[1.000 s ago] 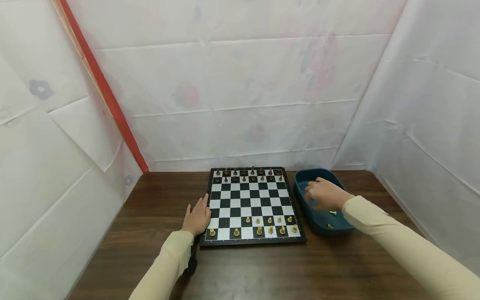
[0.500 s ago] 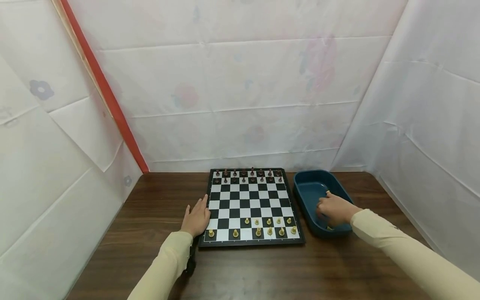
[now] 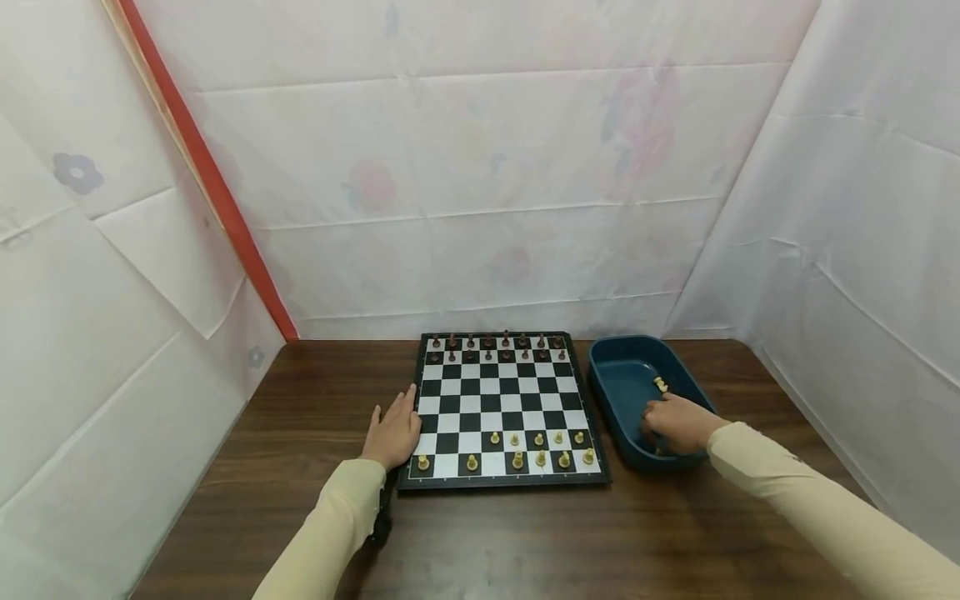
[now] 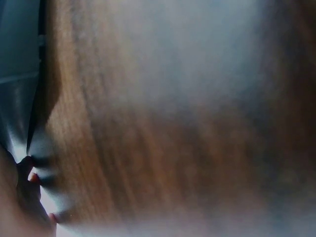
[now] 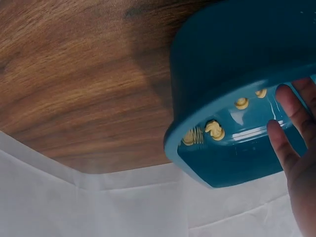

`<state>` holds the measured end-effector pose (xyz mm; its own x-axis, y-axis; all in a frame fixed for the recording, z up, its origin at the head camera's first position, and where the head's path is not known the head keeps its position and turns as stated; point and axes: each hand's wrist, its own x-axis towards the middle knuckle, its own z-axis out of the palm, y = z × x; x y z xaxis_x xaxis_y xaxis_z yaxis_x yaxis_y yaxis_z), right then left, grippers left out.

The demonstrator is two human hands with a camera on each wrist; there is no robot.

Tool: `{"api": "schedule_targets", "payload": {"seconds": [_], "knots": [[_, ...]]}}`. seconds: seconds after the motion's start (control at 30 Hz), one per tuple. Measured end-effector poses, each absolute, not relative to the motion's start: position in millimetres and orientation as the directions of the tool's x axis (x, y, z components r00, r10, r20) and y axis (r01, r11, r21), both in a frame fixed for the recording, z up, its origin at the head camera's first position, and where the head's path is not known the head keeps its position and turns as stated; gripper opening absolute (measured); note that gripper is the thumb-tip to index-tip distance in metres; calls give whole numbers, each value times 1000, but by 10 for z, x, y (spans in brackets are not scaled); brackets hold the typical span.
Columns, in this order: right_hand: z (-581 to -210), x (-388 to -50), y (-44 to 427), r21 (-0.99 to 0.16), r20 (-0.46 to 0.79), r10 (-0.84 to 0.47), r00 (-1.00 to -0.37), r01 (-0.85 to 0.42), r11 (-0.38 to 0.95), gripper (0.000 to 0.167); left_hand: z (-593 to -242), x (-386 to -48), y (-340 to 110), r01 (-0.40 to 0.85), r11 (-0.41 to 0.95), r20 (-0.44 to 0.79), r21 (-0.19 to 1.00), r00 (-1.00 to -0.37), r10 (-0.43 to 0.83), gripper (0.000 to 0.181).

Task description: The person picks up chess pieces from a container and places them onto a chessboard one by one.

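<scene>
A black-and-white chessboard (image 3: 501, 404) lies on the table, with dark red chess pieces along its far rows and pale yellow ones (image 3: 517, 460) on its near rows. My left hand (image 3: 393, 433) rests at the board's left edge with straight fingers. To the right stands a blue tub (image 3: 622, 400); my right hand (image 3: 678, 422) reaches into its near right part. In the right wrist view its fingers are spread and no piece shows between them. Pale pieces, one a knight (image 5: 214, 130), lie in the tub near those fingers. Another pale piece (image 3: 660, 383) lies beyond the hand.
The brown wooden table (image 3: 480, 542) extends around the board and tub. White sheeting (image 3: 480, 208) hangs behind and along both sides, and a red strip (image 3: 217, 192) slants down at the left.
My right hand has moved nearer and to the right, down into the tub. A pale piece now shows beyond the fingers. My left hand stays in place.
</scene>
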<state>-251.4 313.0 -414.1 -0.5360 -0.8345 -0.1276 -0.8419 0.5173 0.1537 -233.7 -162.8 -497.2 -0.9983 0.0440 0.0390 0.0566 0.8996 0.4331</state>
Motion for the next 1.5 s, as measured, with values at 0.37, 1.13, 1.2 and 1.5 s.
{"api": "schedule_targets", "payload": {"seconds": [0.37, 1.13, 1.2, 1.5], "knots": [[-4172, -2562, 3159, 125, -143, -816, -560, -828, 547, 18, -4987, -2360, -1637, 60, 900, 40, 432, -998, 48, 55], [-4123, -2533, 3233, 86, -153, -640, -753, -656, 750, 22, -4976, -2352, -1641, 65, 903, 50, 425, -998, 49, 55], [-4161, -2516, 3252, 85, -174, -624, -761, -643, 761, 23, -4975, -2349, -1644, 69, 905, 52, 420, -997, 52, 55], [-4210, -2501, 3270, 77, -173, -628, -759, -646, 760, 23, -4977, -2336, -1631, 69, 902, 52, 426, -997, 52, 55]]}}
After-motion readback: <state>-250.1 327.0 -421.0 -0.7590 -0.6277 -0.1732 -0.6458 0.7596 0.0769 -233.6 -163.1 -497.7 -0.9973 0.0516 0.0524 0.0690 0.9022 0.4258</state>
